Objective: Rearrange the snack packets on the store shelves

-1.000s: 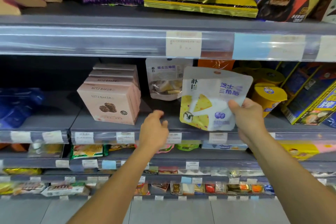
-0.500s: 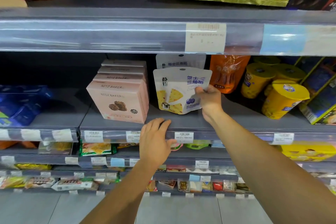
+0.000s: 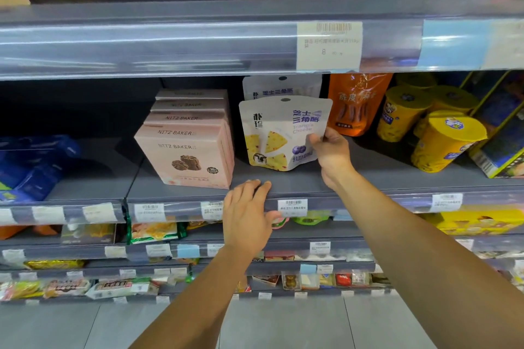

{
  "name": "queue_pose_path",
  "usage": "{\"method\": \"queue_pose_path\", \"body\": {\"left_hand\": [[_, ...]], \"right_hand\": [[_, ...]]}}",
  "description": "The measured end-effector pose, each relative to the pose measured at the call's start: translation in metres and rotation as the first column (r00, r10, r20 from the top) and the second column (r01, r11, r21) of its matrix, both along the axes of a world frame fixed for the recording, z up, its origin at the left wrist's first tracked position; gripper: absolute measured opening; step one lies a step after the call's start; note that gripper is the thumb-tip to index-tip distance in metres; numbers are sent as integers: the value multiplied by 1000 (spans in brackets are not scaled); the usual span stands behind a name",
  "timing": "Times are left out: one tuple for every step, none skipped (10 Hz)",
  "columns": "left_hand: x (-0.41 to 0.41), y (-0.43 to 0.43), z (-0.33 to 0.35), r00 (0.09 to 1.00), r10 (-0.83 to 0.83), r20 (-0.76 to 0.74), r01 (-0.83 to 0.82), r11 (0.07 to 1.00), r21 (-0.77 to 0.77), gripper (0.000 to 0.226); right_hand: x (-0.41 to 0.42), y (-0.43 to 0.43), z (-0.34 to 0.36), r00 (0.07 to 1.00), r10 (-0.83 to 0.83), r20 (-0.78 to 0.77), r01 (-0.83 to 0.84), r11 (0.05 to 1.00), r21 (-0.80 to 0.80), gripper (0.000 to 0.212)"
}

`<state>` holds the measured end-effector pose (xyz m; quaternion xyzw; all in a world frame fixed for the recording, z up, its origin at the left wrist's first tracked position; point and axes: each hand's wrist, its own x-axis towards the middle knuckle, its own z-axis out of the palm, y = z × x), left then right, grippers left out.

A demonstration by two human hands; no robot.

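Note:
A white cheese snack pouch [image 3: 279,133] with yellow triangles stands upright on the grey middle shelf [image 3: 368,176], just in front of a second identical pouch [image 3: 280,88]. My right hand [image 3: 331,156] grips the front pouch by its lower right edge. My left hand [image 3: 246,215] lies flat on the shelf's front lip below the pouch, fingers spread, holding nothing.
A row of pink Nitz Baker boxes [image 3: 187,150] stands left of the pouch. An orange packet [image 3: 355,102] and yellow cups [image 3: 445,142] stand to its right. Blue bags [image 3: 28,167] lie far left. The shelf above [image 3: 198,42] overhangs; lower shelves hold small snacks.
My right hand carried the pouch from in front of the shelf back onto it and set it upright before the other pouch. My left hand settled onto the shelf lip.

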<state>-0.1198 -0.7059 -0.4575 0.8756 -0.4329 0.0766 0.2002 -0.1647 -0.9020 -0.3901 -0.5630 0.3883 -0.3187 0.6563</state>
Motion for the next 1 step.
{"method": "queue_pose_path", "body": {"left_hand": [[-3,0,7,999,14,-51,-13,1000,14,64]], "right_hand": [[-8,2,3,998,-36,-42,34,999,-39,28]]}}
